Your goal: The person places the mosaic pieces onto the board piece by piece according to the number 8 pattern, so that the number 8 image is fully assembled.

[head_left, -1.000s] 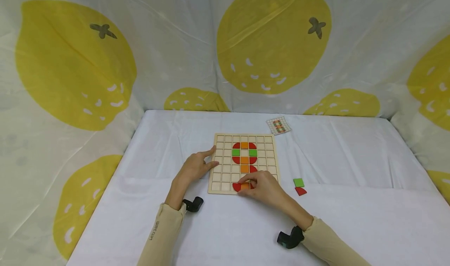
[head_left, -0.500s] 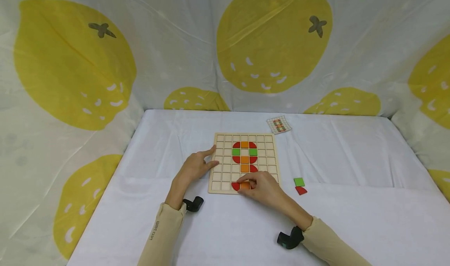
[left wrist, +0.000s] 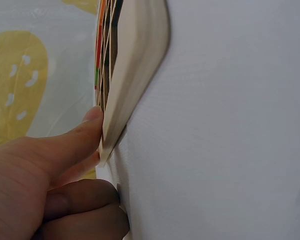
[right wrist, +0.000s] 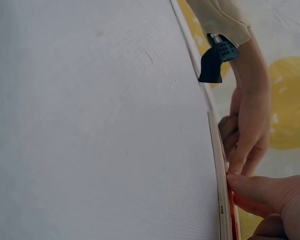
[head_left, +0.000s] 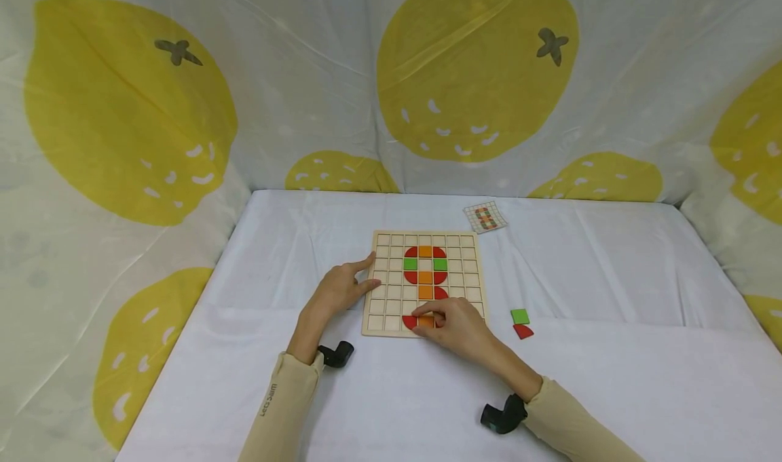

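Note:
A square wooden grid board [head_left: 391, 306] lies flat on the table, with red, orange and green tiles set in its cells. My left hand [head_left: 336, 289] rests at the board's left edge, thumb and index finger extended against the rim; in the left wrist view the other fingers of this hand [left wrist: 85, 200] are curled beside it. With thumb and index finger my right hand [head_left: 458, 323] pinches a red quarter-circle tile [head_left: 409, 322] at the bottom row. Beside that tile an orange square tile [head_left: 425, 321] shows, and the hand covers part of the row's right side.
Right of the board, a loose green square tile [head_left: 519, 316] and a loose red quarter-circle tile [head_left: 523, 331] lie close together. A pattern card [head_left: 485, 218] rests past the board's top right corner. The white cloth [head_left: 611, 380] has low creases.
The red tile under my right fingertips has shifted slightly and now lies straighter in its cell; the right thumb has moved a little. The left hand has stayed in place.

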A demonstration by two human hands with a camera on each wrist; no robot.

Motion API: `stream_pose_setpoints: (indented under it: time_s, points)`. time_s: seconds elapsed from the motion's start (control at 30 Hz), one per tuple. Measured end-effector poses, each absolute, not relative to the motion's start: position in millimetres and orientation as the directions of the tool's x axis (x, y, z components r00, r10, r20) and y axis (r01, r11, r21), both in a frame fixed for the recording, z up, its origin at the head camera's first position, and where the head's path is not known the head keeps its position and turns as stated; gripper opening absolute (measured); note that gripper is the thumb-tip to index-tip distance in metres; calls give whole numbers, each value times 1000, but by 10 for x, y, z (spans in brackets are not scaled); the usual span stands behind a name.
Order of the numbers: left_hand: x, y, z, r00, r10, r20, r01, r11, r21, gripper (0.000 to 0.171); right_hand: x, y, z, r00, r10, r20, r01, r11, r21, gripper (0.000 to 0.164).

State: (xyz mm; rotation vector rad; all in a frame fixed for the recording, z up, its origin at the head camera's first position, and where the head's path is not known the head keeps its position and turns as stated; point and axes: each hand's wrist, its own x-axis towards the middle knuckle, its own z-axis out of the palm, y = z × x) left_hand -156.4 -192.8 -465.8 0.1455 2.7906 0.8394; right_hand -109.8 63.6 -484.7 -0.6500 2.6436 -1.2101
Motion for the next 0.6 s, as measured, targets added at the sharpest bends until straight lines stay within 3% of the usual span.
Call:
stream_pose_setpoints:
  time_s: [0.37, 0.6]
  points:
    - [-1573, -1922, -4659, -971, 154, -182, 28, 832, 554, 68, -1094, 660, -4840, -894, -446, 54, -346, 607, -715, 19]
    - [-1555, -1928, -4661, -969, 148, -196, 14, 831, 556, 68, -1061, 940, -4763, -921, -389, -33, -232, 612, -757, 21]
